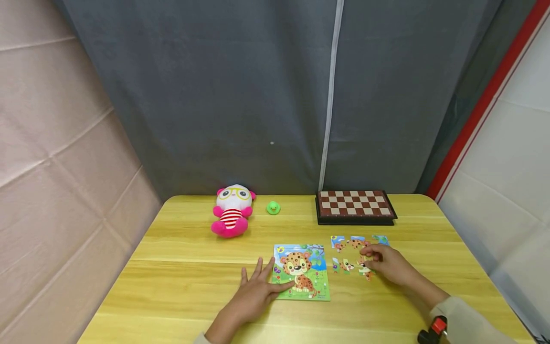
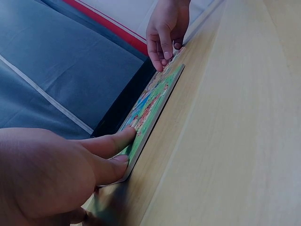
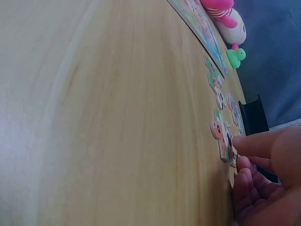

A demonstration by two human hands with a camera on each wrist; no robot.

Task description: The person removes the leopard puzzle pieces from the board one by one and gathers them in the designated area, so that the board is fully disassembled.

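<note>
A square jigsaw puzzle (image 1: 320, 282) with a cartoon leopard on a green and blue scene lies flat on the table. My left hand (image 1: 253, 294) is spread at its left side, the index fingertip resting on the picture; the left wrist view shows the thumb at the puzzle's edge too. To the right of it lie several loose puzzle pieces (image 1: 346, 265), some with leopard spots. Over them, my right hand (image 1: 388, 265) pinches a puzzle piece (image 3: 233, 157) between thumb and fingertips, low at the tabletop. The fingers partly hide this piece.
A pink and white plush toy (image 1: 232, 212) sits at the back left, with a small green rubber duck (image 1: 273, 208) beside it. A checkered game board (image 1: 354, 204) on a black case lies at the back right. Behind the table (image 1: 172, 282) hangs a grey curtain (image 1: 215, 95).
</note>
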